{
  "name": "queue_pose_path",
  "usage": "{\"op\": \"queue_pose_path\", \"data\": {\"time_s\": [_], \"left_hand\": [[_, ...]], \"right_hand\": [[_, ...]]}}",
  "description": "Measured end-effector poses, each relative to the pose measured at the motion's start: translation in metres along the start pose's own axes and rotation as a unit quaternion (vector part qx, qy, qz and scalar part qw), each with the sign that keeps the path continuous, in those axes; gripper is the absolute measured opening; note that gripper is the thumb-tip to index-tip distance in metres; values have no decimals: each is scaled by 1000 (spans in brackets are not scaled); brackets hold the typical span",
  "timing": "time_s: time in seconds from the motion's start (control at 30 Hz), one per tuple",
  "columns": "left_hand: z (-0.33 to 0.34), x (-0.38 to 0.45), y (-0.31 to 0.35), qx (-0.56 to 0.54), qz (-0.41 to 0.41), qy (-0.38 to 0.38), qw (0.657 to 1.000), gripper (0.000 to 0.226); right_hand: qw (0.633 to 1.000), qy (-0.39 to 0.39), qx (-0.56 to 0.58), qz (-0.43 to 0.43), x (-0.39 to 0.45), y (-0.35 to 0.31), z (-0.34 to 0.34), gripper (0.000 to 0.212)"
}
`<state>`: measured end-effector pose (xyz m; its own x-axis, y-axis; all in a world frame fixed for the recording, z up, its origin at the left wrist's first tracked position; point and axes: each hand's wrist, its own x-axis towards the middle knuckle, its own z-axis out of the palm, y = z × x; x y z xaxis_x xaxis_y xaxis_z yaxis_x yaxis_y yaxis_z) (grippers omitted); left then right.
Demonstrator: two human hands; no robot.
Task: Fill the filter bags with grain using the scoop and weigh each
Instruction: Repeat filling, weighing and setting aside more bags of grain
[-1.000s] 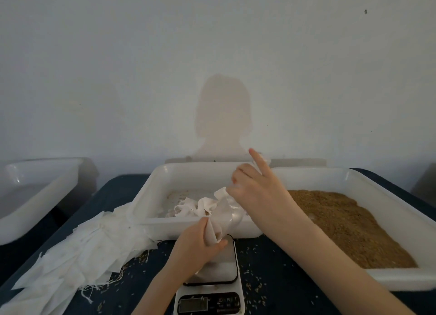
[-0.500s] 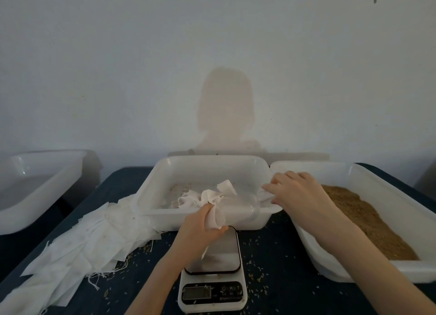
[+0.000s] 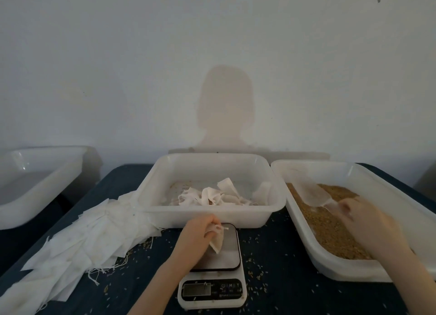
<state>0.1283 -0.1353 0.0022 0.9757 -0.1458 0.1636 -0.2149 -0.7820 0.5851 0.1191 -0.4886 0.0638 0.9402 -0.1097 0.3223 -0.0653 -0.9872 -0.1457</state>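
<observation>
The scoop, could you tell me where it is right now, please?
In the head view, the clear scoop is at right, in the grain tray over the grain, its handle at the right hand.

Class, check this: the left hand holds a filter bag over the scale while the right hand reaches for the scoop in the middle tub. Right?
Not quite. The head view shows the scoop lying in the grain tub on the right, not the middle one. The left hand does hold a filter bag over the scale; the right hand reaches there.

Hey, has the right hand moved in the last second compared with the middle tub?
Yes. The right hand left the middle tub and went right into the grain tray, now at the scoop.
</observation>
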Motion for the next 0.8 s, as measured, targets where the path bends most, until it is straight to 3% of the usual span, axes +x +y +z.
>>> {"op": "queue_pose_path", "data": {"time_s": [0.07, 0.23, 0.47, 0.63, 0.8], "left_hand": [[0, -3, -13, 57, -18, -15, 998, 18], [3, -15, -27, -13, 12, 29, 999, 27], [-6, -19, -31, -130, -13, 46, 990, 29], [-15, -33, -44, -232, -10, 94, 968, 21], [-15, -45, -60, -268, -50, 194, 942, 17]], "right_hand": [[999, -19, -26, 44, -3, 8, 6, 39], [990, -86, -54, 96, -7, 10, 24, 50], [969, -213, -114, 49, 13, -4, 33, 38], [973, -187, -126, 52, 13, -13, 39, 37], [995, -54, -45, 67, 9, -18, 35, 23]]}}
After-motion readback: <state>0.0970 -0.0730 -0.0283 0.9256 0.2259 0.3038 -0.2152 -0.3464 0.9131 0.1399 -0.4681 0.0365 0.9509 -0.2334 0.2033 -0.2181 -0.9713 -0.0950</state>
